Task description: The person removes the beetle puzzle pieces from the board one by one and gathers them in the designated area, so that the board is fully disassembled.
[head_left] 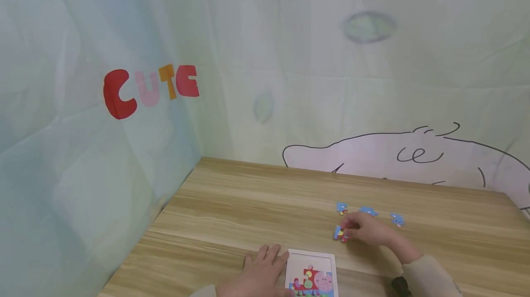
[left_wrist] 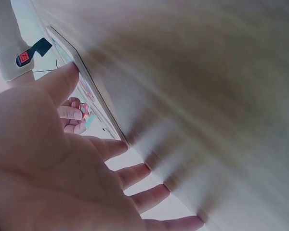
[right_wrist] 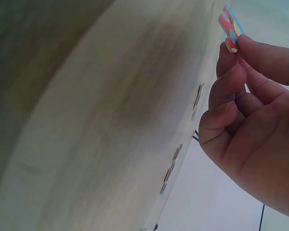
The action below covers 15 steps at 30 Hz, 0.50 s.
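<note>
Between thumb and fingertip my right hand (head_left: 366, 229) pinches a small jigsaw piece (head_left: 338, 233) with blue, yellow and red on it. In the right wrist view that puzzle piece (right_wrist: 231, 29) is held up off the wood, the other fingers curled beneath. My left hand (head_left: 262, 274) lies with fingers spread at the left side of a white-framed puzzle board (head_left: 312, 256). Its thumb reaches onto the board's edge, as the left wrist view also shows. On the board, several joined pieces make part of a pink pig picture (head_left: 323, 281); its lower edge is cut off by the frame.
Three loose blue pieces lie beyond my right hand: one at left (head_left: 341, 208), one in the middle (head_left: 368, 211), partly behind the hand, and one at right (head_left: 397, 219). Cloth walls (head_left: 256, 58) enclose the wooden table (head_left: 207, 205) at the back and left.
</note>
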Each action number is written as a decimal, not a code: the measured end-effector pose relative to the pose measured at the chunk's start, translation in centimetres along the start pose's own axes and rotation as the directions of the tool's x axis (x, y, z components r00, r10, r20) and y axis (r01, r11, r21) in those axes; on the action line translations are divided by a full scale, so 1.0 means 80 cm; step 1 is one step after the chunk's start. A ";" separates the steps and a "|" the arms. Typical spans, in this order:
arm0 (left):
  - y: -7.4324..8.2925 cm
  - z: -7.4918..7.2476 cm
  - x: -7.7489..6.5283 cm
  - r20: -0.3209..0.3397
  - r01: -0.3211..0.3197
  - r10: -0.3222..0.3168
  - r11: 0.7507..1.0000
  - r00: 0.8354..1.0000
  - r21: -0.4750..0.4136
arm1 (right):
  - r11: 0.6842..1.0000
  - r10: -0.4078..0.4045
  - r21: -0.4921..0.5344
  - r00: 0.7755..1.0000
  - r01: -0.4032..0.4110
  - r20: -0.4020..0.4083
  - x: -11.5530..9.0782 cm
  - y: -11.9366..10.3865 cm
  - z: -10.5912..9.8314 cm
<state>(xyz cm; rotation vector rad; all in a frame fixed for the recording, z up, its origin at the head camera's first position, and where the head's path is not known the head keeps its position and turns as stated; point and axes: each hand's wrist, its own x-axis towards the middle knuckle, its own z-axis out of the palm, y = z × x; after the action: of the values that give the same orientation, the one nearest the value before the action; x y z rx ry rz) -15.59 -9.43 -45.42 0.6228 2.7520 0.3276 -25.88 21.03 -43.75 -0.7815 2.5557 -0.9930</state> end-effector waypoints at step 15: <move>-0.001 0.000 0.000 0.000 -0.002 0.002 1.000 1.000 0.013 | 0.999 0.036 -0.034 0.999 -0.035 0.006 0.002 0.005 0.000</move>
<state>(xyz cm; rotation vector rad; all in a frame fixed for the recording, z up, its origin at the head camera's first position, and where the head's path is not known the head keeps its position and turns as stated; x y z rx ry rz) -15.60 -9.46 -45.45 0.6287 2.7559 0.3111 -26.18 21.19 -44.02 -0.7444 2.5785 -0.9366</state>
